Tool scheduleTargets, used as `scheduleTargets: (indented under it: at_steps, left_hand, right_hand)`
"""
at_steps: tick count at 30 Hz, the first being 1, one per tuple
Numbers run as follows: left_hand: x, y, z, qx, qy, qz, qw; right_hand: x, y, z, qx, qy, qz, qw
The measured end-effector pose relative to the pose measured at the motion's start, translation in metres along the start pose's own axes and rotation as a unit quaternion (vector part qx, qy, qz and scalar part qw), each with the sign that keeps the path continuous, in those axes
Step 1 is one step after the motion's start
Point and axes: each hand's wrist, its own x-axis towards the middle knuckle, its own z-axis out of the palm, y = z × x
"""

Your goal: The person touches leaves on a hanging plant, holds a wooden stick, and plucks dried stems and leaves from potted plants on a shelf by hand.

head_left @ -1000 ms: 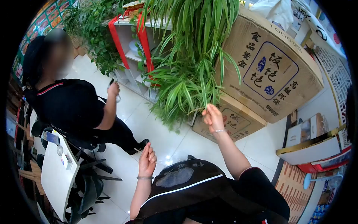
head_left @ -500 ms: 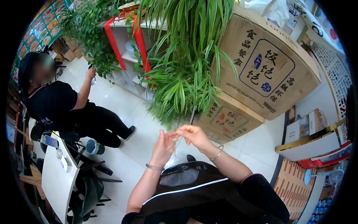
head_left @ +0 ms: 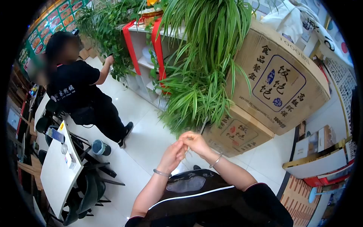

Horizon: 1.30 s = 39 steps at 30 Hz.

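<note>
In front of my apron (head_left: 211,196) my two hands meet, fingertips touching. My left hand (head_left: 173,154) is closed, fingers curled and pressed together. My right hand (head_left: 196,143) pinches thumb and fingers against the left fingertips. A thin pale strand (head_left: 190,152) shows just under the fingers; its kind is too small to make out. Just beyond the hands hang the long green-and-white leaves of a spider plant (head_left: 193,102).
Two stacked cardboard boxes (head_left: 278,79) stand to the right of the plant. A white shelf (head_left: 145,64) with red ribbons is behind it. At left, a co-worker (head_left: 81,85) reaches toward trailing greenery, near a white table (head_left: 56,178), dark chairs (head_left: 92,187) and a bin (head_left: 101,147).
My hands have drawn closer together, and the left fingers have curled in. The view has shifted left, so the plant and boxes sit further right. The co-worker's head and body have turned.
</note>
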Motion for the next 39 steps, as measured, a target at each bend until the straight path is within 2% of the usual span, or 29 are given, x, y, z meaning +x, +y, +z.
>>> scheduleTargets:
  at_steps: [5,8,11,17,23,26,32,35,39]
  left_hand:
    - [-0.006,0.002,-0.012,0.005,0.006,0.006,1.0]
    - [-0.009,0.002,-0.018,-0.025,0.037,0.018,0.999]
    - [-0.009,0.004,-0.026,-0.138,0.027,0.047,0.989]
    - [-0.013,0.009,-0.035,-0.209,0.03,0.137,0.968]
    - [-0.026,0.023,-0.044,-0.302,0.098,0.109,0.942]
    - [-0.038,0.026,-0.06,-0.297,0.007,0.112,0.948]
    - [-0.061,0.031,-0.062,-0.283,0.041,0.157,0.945]
    - [-0.068,0.031,-0.068,-0.321,0.044,0.18,0.929]
    - [-0.08,0.027,-0.086,-0.334,0.018,0.168,0.927]
  right_hand:
    - [-0.002,-0.023,0.008,-0.032,-0.008,0.07,0.997]
    - [-0.005,-0.028,0.013,0.046,0.004,0.083,0.995]
    - [-0.013,-0.023,0.018,0.081,0.017,0.067,0.994]
    - [-0.036,0.002,0.029,0.036,-0.023,-0.004,0.999]
    - [-0.059,0.006,0.036,0.022,-0.093,0.039,0.995]
    - [-0.068,0.012,0.041,0.01,-0.115,0.047,0.992]
    - [-0.077,0.012,0.047,-0.004,-0.11,0.076,0.991]
    - [-0.082,0.019,0.054,-0.009,-0.13,0.097,0.987]
    - [-0.088,0.033,0.068,-0.002,-0.14,0.097,0.985]
